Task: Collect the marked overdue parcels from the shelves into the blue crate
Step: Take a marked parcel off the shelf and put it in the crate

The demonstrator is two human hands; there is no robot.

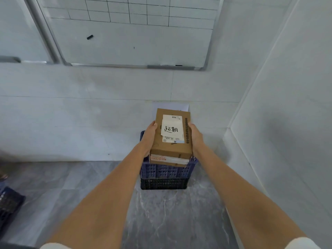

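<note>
A brown cardboard parcel (158, 141) with a shipping label and a handwritten paper note on top is held out in front of me. My left hand (150, 135) grips its left side and my right hand (195, 136) grips its right side. The parcel hovers just above a blue crate (165, 170), which stands on the floor against the wall on top of a black crate (164, 184). The parcel hides most of the blue crate's inside.
A whiteboard (125, 38) with a drawn grid hangs on the tiled wall ahead. A white wall (287, 105) closes the corner on the right. A white sheet (170, 106) shows behind the parcel. Another dark blue crate (9, 203) sits at the left edge on the grey floor.
</note>
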